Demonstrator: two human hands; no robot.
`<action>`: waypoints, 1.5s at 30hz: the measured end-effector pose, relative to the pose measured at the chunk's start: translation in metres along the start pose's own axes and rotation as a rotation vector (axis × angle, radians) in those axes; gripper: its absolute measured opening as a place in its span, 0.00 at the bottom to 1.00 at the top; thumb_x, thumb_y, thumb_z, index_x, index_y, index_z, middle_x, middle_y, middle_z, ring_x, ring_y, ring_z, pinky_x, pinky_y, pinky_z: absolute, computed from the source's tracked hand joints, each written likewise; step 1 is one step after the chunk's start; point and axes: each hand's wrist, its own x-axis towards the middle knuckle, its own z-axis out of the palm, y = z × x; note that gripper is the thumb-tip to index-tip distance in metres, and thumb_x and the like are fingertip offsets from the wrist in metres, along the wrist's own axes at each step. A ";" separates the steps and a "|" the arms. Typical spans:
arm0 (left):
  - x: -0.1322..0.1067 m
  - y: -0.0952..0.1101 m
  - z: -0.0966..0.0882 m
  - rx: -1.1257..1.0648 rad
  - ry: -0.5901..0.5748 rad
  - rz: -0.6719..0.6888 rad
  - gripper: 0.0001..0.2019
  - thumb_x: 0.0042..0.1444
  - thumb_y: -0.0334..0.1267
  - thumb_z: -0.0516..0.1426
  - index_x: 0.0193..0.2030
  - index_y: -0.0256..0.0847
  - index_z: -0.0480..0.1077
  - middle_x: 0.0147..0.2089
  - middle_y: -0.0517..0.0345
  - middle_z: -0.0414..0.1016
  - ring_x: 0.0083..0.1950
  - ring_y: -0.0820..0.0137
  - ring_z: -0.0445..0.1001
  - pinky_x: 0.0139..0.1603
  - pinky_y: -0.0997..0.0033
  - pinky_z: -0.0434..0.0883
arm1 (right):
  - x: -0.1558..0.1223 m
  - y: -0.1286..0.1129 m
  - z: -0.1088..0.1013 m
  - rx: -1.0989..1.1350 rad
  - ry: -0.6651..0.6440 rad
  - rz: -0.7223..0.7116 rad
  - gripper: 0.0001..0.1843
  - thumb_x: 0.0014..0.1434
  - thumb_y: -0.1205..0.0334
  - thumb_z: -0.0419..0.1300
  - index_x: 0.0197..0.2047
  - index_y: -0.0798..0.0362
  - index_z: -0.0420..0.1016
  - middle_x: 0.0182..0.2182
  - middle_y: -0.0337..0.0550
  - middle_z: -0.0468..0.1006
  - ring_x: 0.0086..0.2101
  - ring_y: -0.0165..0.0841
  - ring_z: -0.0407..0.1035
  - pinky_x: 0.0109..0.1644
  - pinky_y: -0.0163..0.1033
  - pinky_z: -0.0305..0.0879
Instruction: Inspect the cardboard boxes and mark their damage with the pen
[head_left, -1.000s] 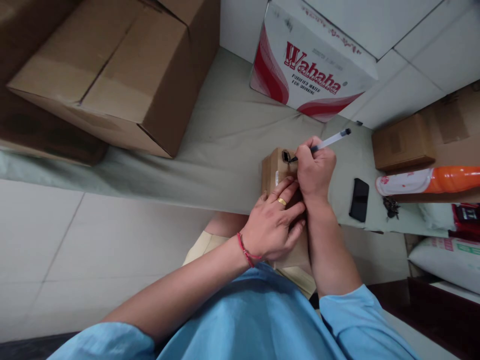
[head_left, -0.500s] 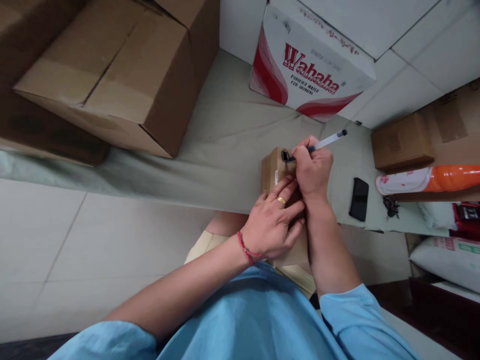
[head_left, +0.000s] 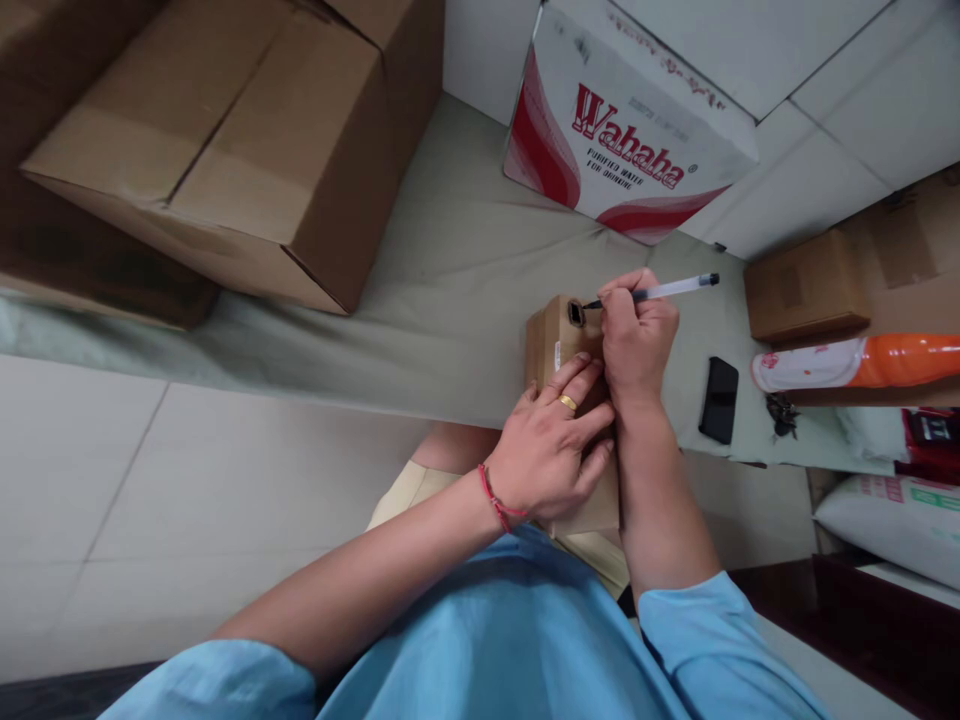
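**Pen now flatter, tip at right edge of dark mark; box pinned under left hand**

Head view:
- Right hand (head_left: 640, 335): fingers closed round the pen (head_left: 679, 288) in a writing grip. Tip points left at the dark mark (head_left: 576, 313) on the far end of the small brown box (head_left: 561, 330). Can't tell if the tip touches, or if the mark is ink or a hole.
- Left hand (head_left: 551, 440): laid flat on the box top, fingers slightly apart, not wrapped round anything. Gold ring (head_left: 568, 403) on one finger, red bracelet (head_left: 491, 500) at the wrist.
- Box: far end over the near edge of the cloth-covered bench (head_left: 450, 300), near end towards the lap. White label (head_left: 557, 355) shows just beyond the left fingers.

Vs half a second ago: right hand sits slightly further right; pen leans lower, cap end further out to the right. Mark shows whole; before, pen tip and fingers crowded its right side. Left hand and box hold position. Small overall shift looks like camera.

Around: phone (head_left: 719, 400) on the bench, right of the right forearm; orange-and-white bottle (head_left: 870, 365) beyond it; Wahaha carton (head_left: 622, 130) at the wall; large brown carton (head_left: 247, 150) at far left.
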 end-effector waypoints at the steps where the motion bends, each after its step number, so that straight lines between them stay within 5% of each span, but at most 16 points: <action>1: 0.000 0.000 0.000 -0.001 0.002 0.002 0.15 0.70 0.42 0.59 0.58 0.43 0.81 0.83 0.41 0.61 0.86 0.47 0.55 0.79 0.37 0.69 | 0.000 0.000 0.000 -0.009 -0.007 -0.003 0.10 0.66 0.60 0.56 0.31 0.49 0.70 0.21 0.31 0.65 0.24 0.28 0.61 0.32 0.35 0.58; 13: 0.001 0.000 0.000 -0.007 -0.003 0.001 0.15 0.70 0.42 0.60 0.59 0.43 0.81 0.84 0.42 0.60 0.86 0.48 0.54 0.79 0.37 0.69 | 0.000 -0.008 -0.002 -0.109 0.046 -0.026 0.13 0.65 0.61 0.55 0.27 0.48 0.65 0.22 0.32 0.64 0.27 0.28 0.62 0.36 0.35 0.60; 20: 0.001 0.000 0.001 -0.006 -0.002 -0.004 0.16 0.70 0.42 0.59 0.59 0.44 0.81 0.83 0.42 0.61 0.86 0.48 0.55 0.78 0.35 0.70 | -0.001 -0.003 -0.001 0.054 -0.080 -0.037 0.08 0.65 0.62 0.56 0.33 0.49 0.70 0.24 0.31 0.66 0.27 0.27 0.61 0.35 0.34 0.60; 33: 0.001 0.001 -0.001 -0.003 -0.009 -0.008 0.15 0.70 0.42 0.59 0.58 0.44 0.81 0.82 0.42 0.63 0.86 0.47 0.56 0.78 0.36 0.70 | 0.002 -0.006 0.001 0.017 -0.095 -0.032 0.07 0.63 0.62 0.57 0.33 0.49 0.72 0.25 0.31 0.70 0.27 0.27 0.64 0.37 0.35 0.62; 40: 0.001 0.000 0.000 -0.005 0.000 0.001 0.15 0.69 0.42 0.60 0.57 0.44 0.81 0.84 0.42 0.60 0.87 0.48 0.54 0.79 0.37 0.69 | 0.000 -0.002 0.002 0.032 0.067 0.021 0.07 0.65 0.60 0.56 0.34 0.48 0.70 0.22 0.31 0.67 0.24 0.27 0.62 0.32 0.35 0.59; 45: 0.000 0.001 0.000 0.020 -0.009 -0.003 0.17 0.70 0.42 0.59 0.61 0.43 0.80 0.84 0.41 0.60 0.86 0.48 0.55 0.78 0.36 0.70 | -0.005 0.003 -0.002 0.260 0.270 0.105 0.10 0.69 0.52 0.55 0.48 0.47 0.68 0.34 0.37 0.80 0.19 0.25 0.53 0.25 0.34 0.49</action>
